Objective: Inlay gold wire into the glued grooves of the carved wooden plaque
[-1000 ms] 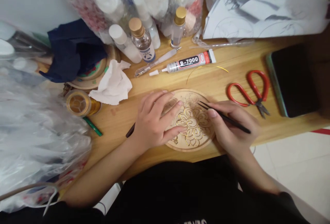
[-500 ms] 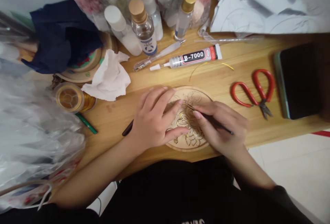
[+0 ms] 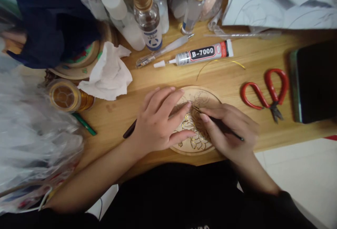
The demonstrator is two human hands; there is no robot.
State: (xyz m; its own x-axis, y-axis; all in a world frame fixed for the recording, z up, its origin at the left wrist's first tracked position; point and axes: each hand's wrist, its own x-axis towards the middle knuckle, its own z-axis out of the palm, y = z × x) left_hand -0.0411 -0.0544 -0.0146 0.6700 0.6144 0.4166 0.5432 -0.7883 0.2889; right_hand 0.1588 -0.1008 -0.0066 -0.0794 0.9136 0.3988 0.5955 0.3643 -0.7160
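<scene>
A round wooden disc (image 3: 210, 97) lies on the table, with drawn flower outlines and gold wire (image 3: 187, 122) laid along part of them. Spread over the disc's left side is my left hand (image 3: 160, 120), fingers apart, its index fingertip near the tweezer tips. My right hand (image 3: 229, 127) pinches dark tweezers (image 3: 197, 109), whose tips point at the upper middle of the pattern. Whether the tips grip a wire is too small to tell. A dark stick-like thing (image 3: 130, 129) lies partly under my left hand.
Beyond the disc lie a B-7000 glue tube (image 3: 202, 53), a pen (image 3: 165, 50) and a loose gold wire (image 3: 207, 65). Red-handled pliers (image 3: 275, 106) and a phone (image 3: 313, 85) are at right. Crumpled tissue (image 3: 109, 72), a wire spool (image 3: 67, 95) and bottles (image 3: 147, 18) stand left and behind.
The view has shifted and come slightly closer to the table. Both hands keep nearly the same pose over the disc, with the tweezers still in my right hand.
</scene>
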